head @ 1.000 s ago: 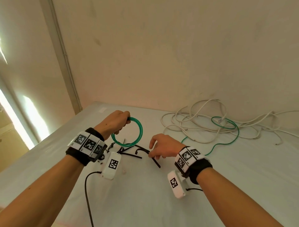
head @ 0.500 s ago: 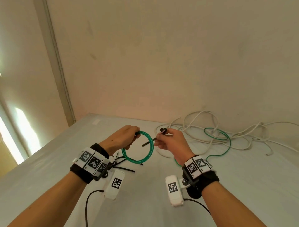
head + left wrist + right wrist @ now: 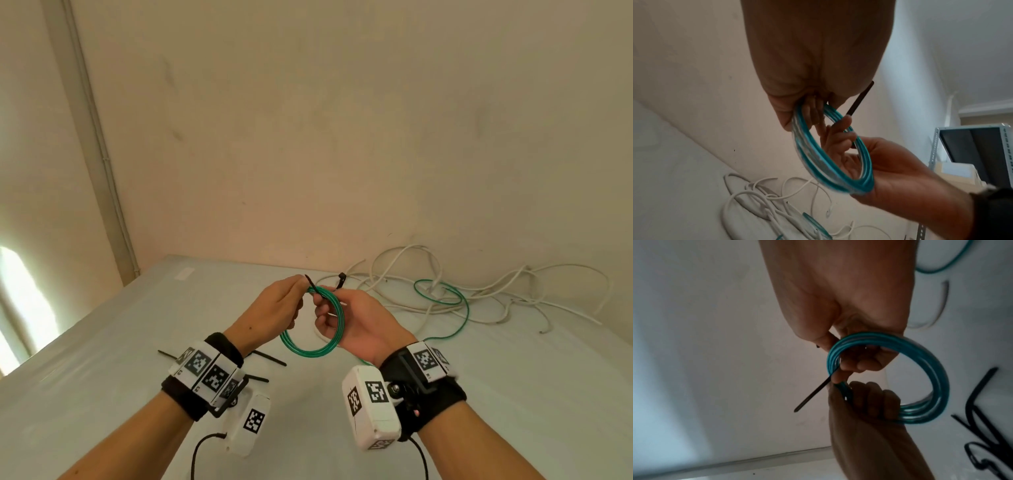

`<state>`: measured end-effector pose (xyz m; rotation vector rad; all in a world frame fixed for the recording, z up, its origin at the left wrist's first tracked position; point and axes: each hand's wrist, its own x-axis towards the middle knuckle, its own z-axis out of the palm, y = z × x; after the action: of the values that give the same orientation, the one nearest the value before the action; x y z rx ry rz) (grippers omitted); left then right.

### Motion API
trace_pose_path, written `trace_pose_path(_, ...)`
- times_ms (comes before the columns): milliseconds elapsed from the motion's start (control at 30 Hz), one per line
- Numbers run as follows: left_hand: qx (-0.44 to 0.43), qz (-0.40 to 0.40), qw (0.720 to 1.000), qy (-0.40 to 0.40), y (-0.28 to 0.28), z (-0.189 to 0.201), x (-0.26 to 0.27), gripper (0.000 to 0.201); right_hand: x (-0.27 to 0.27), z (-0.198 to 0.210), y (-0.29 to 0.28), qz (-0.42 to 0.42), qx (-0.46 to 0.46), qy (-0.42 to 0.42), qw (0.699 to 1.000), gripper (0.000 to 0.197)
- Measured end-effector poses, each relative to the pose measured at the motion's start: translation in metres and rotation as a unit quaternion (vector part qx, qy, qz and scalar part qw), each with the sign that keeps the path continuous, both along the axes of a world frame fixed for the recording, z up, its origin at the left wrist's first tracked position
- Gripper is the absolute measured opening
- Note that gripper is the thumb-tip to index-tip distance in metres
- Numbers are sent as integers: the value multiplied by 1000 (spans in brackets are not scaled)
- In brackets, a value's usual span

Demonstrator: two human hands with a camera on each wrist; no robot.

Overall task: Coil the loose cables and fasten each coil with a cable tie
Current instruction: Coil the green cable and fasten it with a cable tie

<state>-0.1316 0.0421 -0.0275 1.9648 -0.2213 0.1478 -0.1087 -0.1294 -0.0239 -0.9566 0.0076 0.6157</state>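
Since the earlier frames the right hand (image 3: 356, 318) has left the table with a black cable tie (image 3: 320, 291) and brought it up to the green coil (image 3: 318, 329), which has risen to the centre of the head view, held in the air between both hands. The coil is a tidy ring of several turns of glossy green cable, hanging edge-on to the head camera. The left hand (image 3: 274, 308) grips its top with curled fingers, probably to keep the turns bunched so the tie can pass round them all. The right hand pinches the tie against the coil's top, its lower fingers curled through the ring; the strap crosses the bundle, its tail (image 3: 812, 394) pointing out lower left in the right wrist view and its head end sticking up above the hands. The tie looks not yet closed. Spare black ties (image 3: 267, 358) lie on the white table (image 3: 102, 394) below the wrists, and loose white cables (image 3: 496, 291) with another green cable (image 3: 445, 298) sprawl at centre right
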Motion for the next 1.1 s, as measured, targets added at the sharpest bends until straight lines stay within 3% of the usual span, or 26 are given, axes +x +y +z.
trace_pose_path(100,14,17,998,-51,1,-3,0,35,-3,6,5,-17,24,33,999,13)
trace_pose_path(267,-27,-19,999,-5,5,1,-3,41,-4,11,7,-18,14,39,999,14)
trace_pose_path(400,66,-39,993,-86,-3,16,-24,41,-9,11,11,-19,13,40,999,14)
trace_pose_path(500,28,-50,991,-118,-6,24,-30,38,-13,13,12,-20,21,34,999,24)
trace_pose_path(600,-31,-24,990,-139,-7,24,-28,33,-14,16,13,-27,-1,6,1000,15)
trace_pose_path(867,-80,12,985,-154,-6,22,-16,26,-16,23,9,-119,-150,-154,969,25)
trace_pose_path(1100,12,-49,993,-107,-9,24,-19,33,-20,34,5,-124,-219,-207,945,24)
